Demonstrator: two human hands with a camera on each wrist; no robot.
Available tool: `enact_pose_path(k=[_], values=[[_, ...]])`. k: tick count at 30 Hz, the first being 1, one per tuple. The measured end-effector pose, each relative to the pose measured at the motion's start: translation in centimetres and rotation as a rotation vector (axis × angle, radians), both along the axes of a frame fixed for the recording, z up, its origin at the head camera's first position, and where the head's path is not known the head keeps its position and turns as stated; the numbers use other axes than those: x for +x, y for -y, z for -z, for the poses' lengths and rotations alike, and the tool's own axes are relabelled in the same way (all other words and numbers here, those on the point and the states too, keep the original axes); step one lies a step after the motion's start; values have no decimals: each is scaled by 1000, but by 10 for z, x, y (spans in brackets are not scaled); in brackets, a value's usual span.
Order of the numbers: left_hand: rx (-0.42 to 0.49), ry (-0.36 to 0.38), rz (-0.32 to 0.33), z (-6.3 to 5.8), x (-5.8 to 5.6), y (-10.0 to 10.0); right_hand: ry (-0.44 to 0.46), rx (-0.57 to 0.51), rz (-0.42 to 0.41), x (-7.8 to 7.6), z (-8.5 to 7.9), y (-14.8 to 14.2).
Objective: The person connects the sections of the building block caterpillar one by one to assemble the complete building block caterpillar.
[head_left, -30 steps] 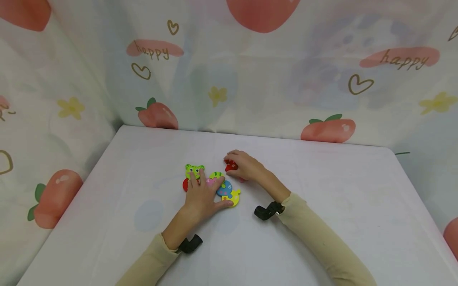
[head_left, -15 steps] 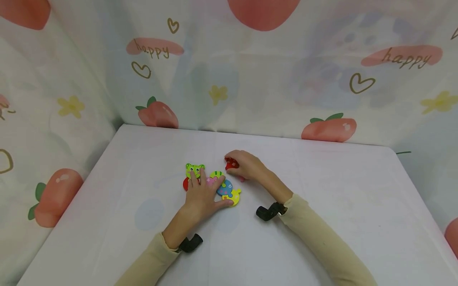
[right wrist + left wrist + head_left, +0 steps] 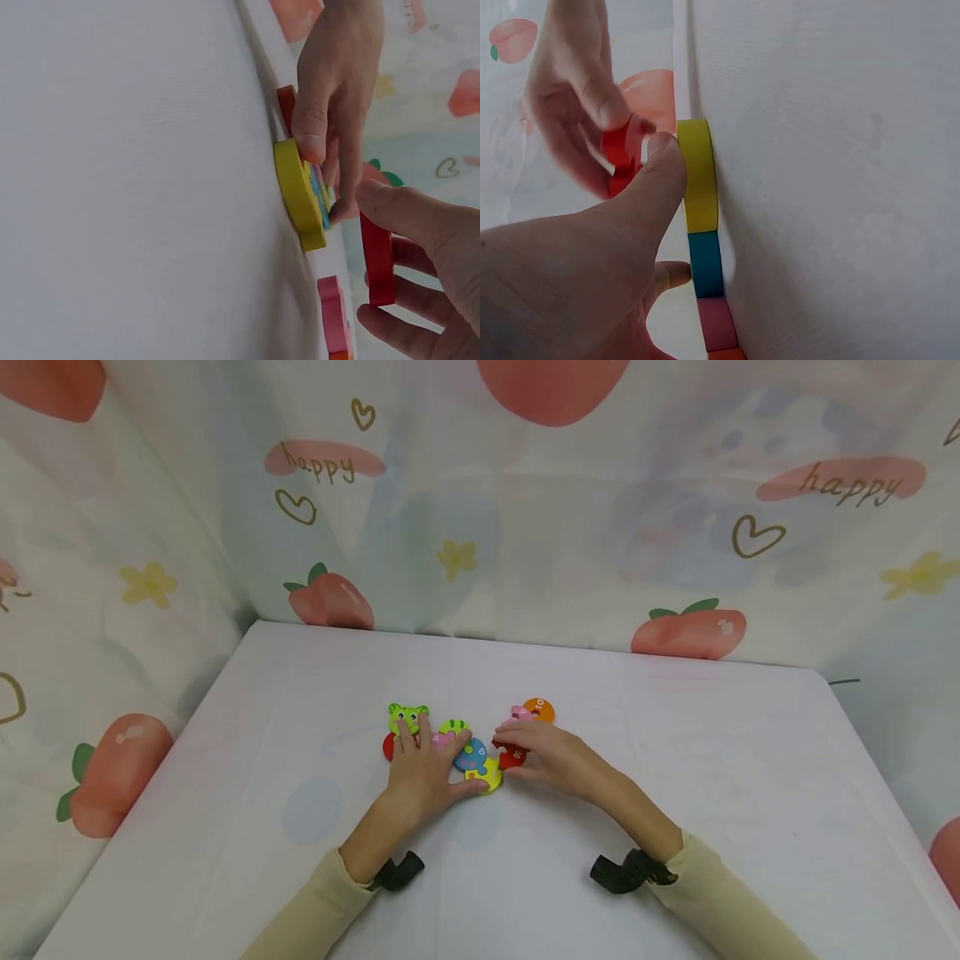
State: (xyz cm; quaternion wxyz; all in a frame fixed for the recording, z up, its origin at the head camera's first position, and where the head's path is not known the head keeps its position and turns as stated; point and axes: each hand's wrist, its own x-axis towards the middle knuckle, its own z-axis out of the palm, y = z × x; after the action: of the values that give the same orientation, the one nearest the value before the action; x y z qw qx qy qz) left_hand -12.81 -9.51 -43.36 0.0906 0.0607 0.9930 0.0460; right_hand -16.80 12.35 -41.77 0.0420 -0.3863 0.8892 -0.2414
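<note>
Thick, brightly coloured puzzle pieces lie joined in a wavy row on the white table. A green animal-face piece [image 3: 403, 713] stands at one end, with a blue piece [image 3: 471, 755] and a yellow piece [image 3: 492, 774] at the other. My left hand [image 3: 422, 783] rests over the row with fingers spread, its thumb touching the yellow piece. My right hand [image 3: 566, 762] pinches a red puzzle piece [image 3: 377, 259] between thumb and fingers, just right of the yellow one. In the right wrist view this red piece is lifted off the table. Fingers hide part of the row.
Behind the right hand lie a pink piece [image 3: 521, 714] and an orange piece [image 3: 539, 709] marked 10. The white table [image 3: 300, 893] meets a printed curtain [image 3: 525, 543] at its back edge. Each wrist wears a black camera mount [image 3: 401, 871].
My right hand has moved right and toward me with the red piece, coming beside the yellow piece. The pink and orange pieces are uncovered. My left hand stays in place.
</note>
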Motion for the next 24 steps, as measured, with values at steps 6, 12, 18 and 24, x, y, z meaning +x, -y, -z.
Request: enact_pose_path(k=[6, 12, 18, 24], values=[[7, 0, -9, 2, -1, -1, 5, 9, 20, 14, 9, -18], [22, 9, -17, 2, -1, -1, 1, -39, 28, 16, 14, -23], [26, 4, -9, 2, 0, -1, 2, -57, 27, 15, 16, -21], [23, 2, -8, 2, 0, -1, 11, -43, 42, 13, 15, -14]])
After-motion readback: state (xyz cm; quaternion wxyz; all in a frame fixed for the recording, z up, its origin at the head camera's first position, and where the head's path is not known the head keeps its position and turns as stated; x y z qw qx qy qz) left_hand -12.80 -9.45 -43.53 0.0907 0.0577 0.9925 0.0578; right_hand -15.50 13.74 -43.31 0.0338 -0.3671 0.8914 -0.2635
